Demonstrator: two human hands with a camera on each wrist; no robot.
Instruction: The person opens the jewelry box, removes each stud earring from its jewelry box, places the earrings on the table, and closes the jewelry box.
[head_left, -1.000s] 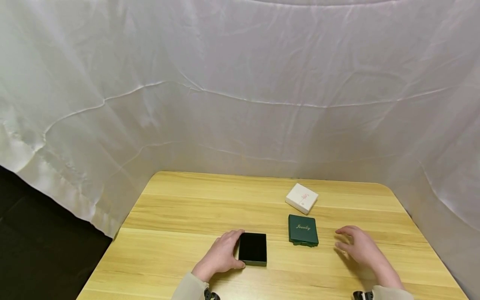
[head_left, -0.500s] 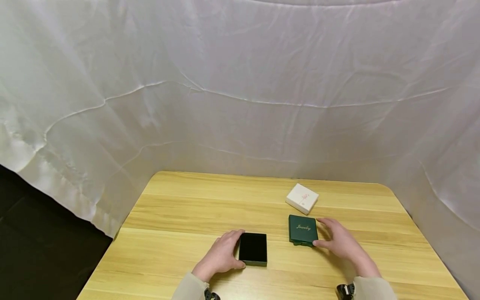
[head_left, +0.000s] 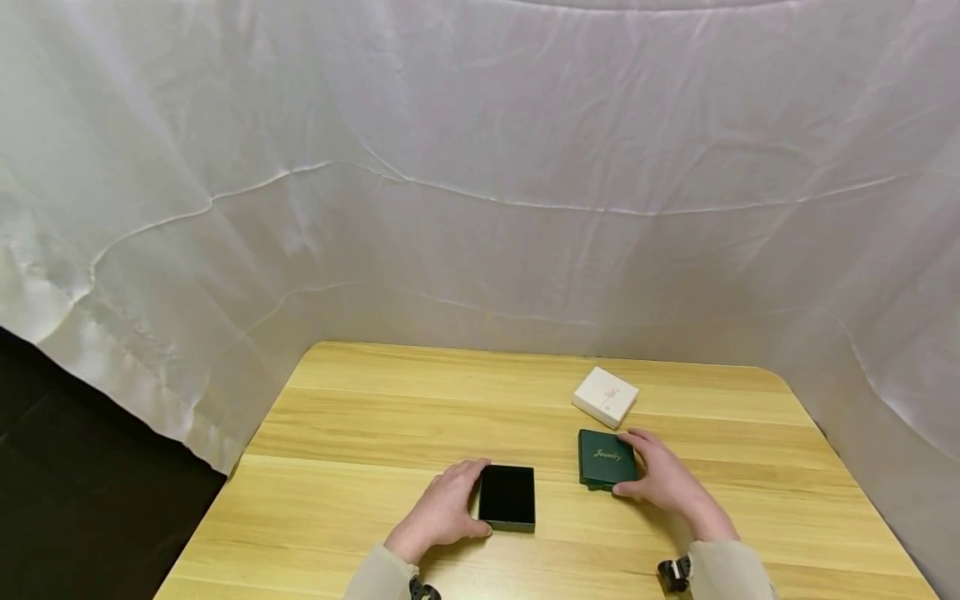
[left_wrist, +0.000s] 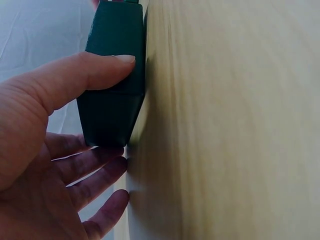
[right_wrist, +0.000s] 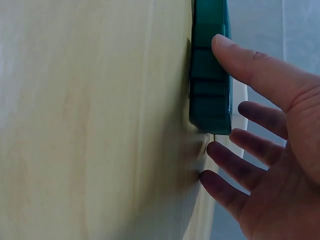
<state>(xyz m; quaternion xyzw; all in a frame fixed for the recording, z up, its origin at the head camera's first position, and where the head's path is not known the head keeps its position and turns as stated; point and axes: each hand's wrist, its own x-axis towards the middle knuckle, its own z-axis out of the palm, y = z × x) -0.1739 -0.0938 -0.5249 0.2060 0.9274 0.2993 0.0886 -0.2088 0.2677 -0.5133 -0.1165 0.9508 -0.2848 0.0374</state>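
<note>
On the wooden table lies an open dark green jewelry box base (head_left: pixel 507 494) with a black inside. My left hand (head_left: pixel 441 510) holds it from the left, thumb (left_wrist: pixel 107 71) on its near side and fingertips at the far end. To the right is a green jewelry box lid (head_left: pixel 606 457), lettered "Jewelry", with a green bow at its near edge. My right hand (head_left: pixel 663 477) spans the lid from the right: the thumb (right_wrist: pixel 240 55) presses its near side, and the index finger meets its far corner. The other right fingers stay spread, apart from it.
A small white box (head_left: pixel 605 397) with a pink print sits behind the lid, near the back of the table (head_left: pixel 405 400). White curtains (head_left: pixel 480 250) hang behind and at both sides. A dark area shows at far left.
My right hand has come leftward from the right side of the table to the green lid and now takes it between thumb and finger. My left hand and the base stay put.
</note>
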